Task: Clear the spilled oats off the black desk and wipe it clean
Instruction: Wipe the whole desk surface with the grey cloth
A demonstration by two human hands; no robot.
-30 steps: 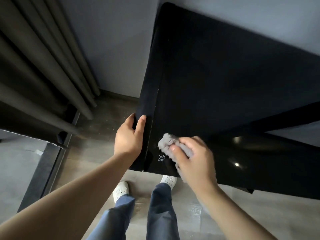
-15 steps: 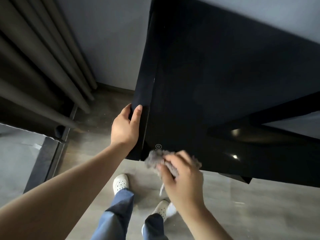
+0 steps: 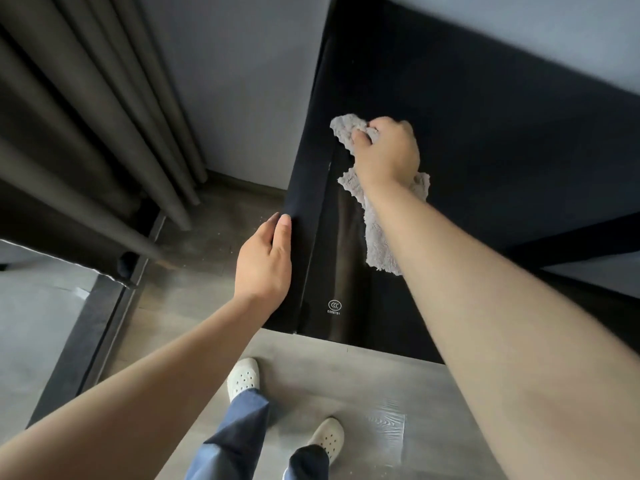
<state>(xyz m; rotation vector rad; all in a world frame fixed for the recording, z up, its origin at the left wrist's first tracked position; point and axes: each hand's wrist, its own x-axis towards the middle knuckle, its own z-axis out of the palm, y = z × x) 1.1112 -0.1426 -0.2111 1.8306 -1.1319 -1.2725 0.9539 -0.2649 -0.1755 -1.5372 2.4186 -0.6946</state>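
At the left edge of a glossy black worktop (image 3: 485, 133), a person leans in with both arms outstretched, seen from a head-worn camera looking down. Their right hand (image 3: 388, 150) is curled around a bunched grey cloth (image 3: 379, 244) and presses it onto the surface close to that edge. One fluffy end of the cloth pokes out beyond the knuckles, and the rest trails back under the wrist and forearm, lying flat on the worktop. Their left hand (image 3: 263, 265) rests against the worktop's side strip nearer the front corner, fingers straight and laid along the edge, grasping nothing. A small white printed mark (image 3: 334, 304) sits on the surface near the front corner, between the two forearms. Dark pleated curtains (image 3: 86, 116) hang at the left, beside a pale grey wall (image 3: 242, 81) that the worktop stands against. Below, on the grey floor (image 3: 346, 386), the person's white perforated shoes (image 3: 243, 377) and blue trousers (image 3: 239, 434) are visible just in front of the worktop's near edge.
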